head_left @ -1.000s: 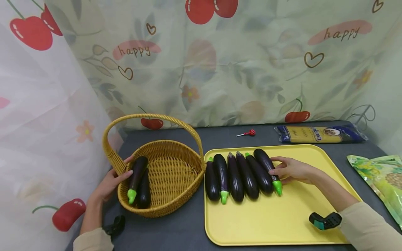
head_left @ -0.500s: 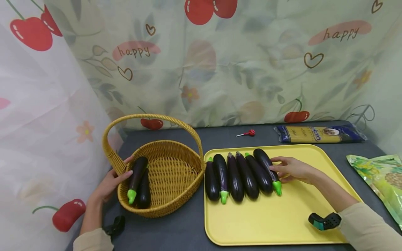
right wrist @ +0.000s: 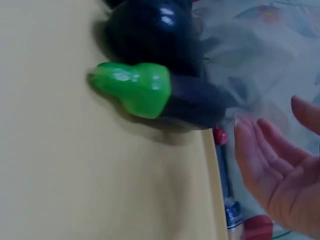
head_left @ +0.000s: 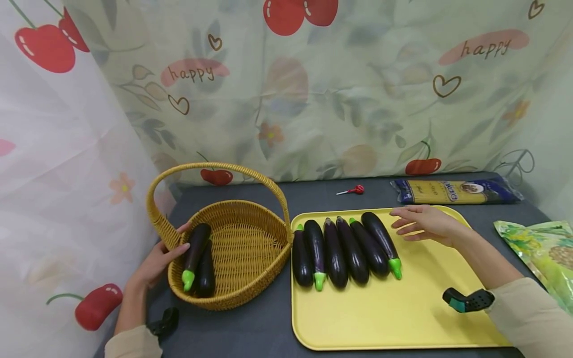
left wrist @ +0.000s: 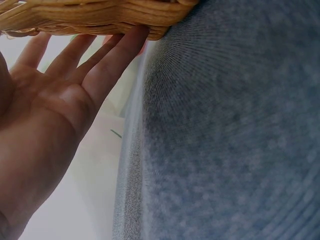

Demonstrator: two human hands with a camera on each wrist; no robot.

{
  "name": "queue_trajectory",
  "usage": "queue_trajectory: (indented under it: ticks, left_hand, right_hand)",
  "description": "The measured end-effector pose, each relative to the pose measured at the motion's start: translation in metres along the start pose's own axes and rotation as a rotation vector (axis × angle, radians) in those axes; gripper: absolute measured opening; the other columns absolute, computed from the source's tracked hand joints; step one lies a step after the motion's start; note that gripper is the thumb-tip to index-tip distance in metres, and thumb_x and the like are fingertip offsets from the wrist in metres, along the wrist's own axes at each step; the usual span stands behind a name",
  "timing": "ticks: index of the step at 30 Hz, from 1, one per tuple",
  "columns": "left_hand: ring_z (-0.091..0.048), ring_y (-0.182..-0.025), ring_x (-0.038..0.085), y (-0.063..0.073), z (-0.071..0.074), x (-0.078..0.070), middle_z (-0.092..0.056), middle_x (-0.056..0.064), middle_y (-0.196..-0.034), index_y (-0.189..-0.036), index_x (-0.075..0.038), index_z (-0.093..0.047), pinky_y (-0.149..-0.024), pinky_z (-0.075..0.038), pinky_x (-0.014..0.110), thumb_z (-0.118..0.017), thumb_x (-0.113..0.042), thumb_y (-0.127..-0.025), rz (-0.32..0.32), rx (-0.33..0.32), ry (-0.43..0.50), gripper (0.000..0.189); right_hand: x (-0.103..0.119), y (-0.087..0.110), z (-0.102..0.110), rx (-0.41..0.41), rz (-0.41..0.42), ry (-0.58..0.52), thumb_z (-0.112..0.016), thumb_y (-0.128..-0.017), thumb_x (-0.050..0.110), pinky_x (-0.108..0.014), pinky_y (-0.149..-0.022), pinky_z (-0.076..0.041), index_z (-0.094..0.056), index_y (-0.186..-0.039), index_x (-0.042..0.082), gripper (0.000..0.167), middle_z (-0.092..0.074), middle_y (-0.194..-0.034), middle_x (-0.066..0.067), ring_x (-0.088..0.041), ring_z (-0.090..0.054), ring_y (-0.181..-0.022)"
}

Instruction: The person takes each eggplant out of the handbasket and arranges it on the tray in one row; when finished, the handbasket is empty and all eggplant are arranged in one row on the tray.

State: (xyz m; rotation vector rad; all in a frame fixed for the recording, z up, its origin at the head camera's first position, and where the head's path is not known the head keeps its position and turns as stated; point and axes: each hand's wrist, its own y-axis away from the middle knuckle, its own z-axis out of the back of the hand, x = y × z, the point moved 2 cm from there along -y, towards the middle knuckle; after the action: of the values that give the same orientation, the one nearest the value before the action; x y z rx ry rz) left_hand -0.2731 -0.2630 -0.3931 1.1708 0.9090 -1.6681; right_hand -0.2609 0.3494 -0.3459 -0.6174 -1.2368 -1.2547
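Left hand (head_left: 155, 261) clasped the basket (head_left: 241, 297); right hand (head_left: 427, 224) hung loose with nothing in it

Your left hand held the basket at its left side, the thumb over the rim near the foot of the handle (head_left: 215, 165) and the other fingers against the outer weave. Your thumb tip lay right by the upper of two eggplants (head_left: 195, 253) in the basket; whether it touched, you could not tell from these views. Those two leaned together against the left wall, the upper one's green end towards you.

Your right hand was above the yellow tray (head_left: 358, 323), its fingers loosely spread and clear of everything. Nearest to it was the end eggplant (head_left: 379, 234), last on the right of a row of six along the tray's left and middle part, its green end towards you.

The basket stood on the dark tabletop (head_left: 250, 330), just beside the tray's left edge. Behind the tray lay a red lollipop (head_left: 358, 189) and a pasta packet (head_left: 447, 192); to its right, a green and yellow bag (head_left: 541, 256).
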Motion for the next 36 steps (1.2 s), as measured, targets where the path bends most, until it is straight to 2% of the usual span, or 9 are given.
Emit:
queue_trajectory:
  ticks: [5,10,16,24,30,36]
  left_hand:
    - [-0.018,-0.138,0.03,0.0,0.0,0.0,-0.018,0.01,-0.157,-0.153,-0.015,-0.022,-0.091,-0.037,0.015,-0.05,-0.022,-0.1,0.004,0.001,0.0,0.06]
    - [-0.022,-0.136,0.024,0.001,0.0,0.001,-0.018,0.011,-0.156,-0.153,-0.015,-0.022,-0.091,-0.037,0.015,-0.051,-0.022,-0.1,0.011,-0.004,-0.001,0.061]
    - [-0.035,-0.125,0.003,0.0,-0.001,0.0,-0.018,0.014,-0.156,-0.153,-0.015,-0.023,-0.09,-0.039,0.016,-0.051,-0.023,-0.1,0.018,-0.01,0.0,0.061]
    - [-0.039,-0.12,0.001,0.0,0.0,0.0,-0.021,0.019,-0.154,-0.153,-0.015,-0.024,-0.09,-0.039,0.016,-0.051,-0.023,-0.1,0.023,-0.016,0.008,0.06]
    - [-0.042,-0.118,0.0,0.0,0.001,0.001,-0.022,0.018,-0.154,-0.153,-0.015,-0.024,-0.09,-0.04,0.018,-0.051,-0.022,-0.1,0.018,-0.015,0.016,0.06]
    - [-0.039,-0.121,0.001,-0.001,0.003,0.003,-0.019,0.014,-0.155,-0.153,-0.015,-0.024,-0.091,-0.04,0.018,-0.05,-0.02,-0.1,0.007,-0.006,0.024,0.059]
  right_hand:
    - [0.016,-0.001,-0.006,0.126,0.022,-0.109,-0.043,-0.103,0.034,-0.041,-0.087,-0.048,-0.03,-0.142,-0.01,0.061,-0.054,-0.124,-0.023,-0.033,-0.057,-0.11]
    - [0.027,-0.007,-0.025,0.269,0.049,-0.19,-0.039,-0.104,0.031,-0.044,-0.09,-0.046,-0.031,-0.142,-0.008,0.055,-0.053,-0.127,-0.022,-0.034,-0.056,-0.11]
    - [0.041,-0.011,-0.057,0.449,0.096,-0.264,-0.036,-0.106,0.025,-0.048,-0.091,-0.045,-0.039,-0.14,-0.004,0.045,-0.055,-0.125,-0.02,-0.029,-0.058,-0.107]
    - [0.065,-0.022,-0.116,0.643,0.129,-0.281,-0.038,-0.105,0.023,-0.047,-0.089,-0.046,-0.034,-0.142,-0.008,0.049,-0.055,-0.126,-0.02,-0.028,-0.059,-0.106]
    - [0.08,-0.033,-0.163,0.732,0.095,-0.285,-0.043,-0.104,0.025,-0.047,-0.09,-0.046,-0.034,-0.144,-0.003,0.05,-0.054,-0.128,-0.02,-0.029,-0.058,-0.108]
    - [0.096,-0.045,-0.202,0.744,0.076,-0.302,-0.043,-0.103,0.025,-0.046,-0.091,-0.046,-0.035,-0.145,0.0,0.05,-0.055,-0.127,-0.017,-0.027,-0.059,-0.107]
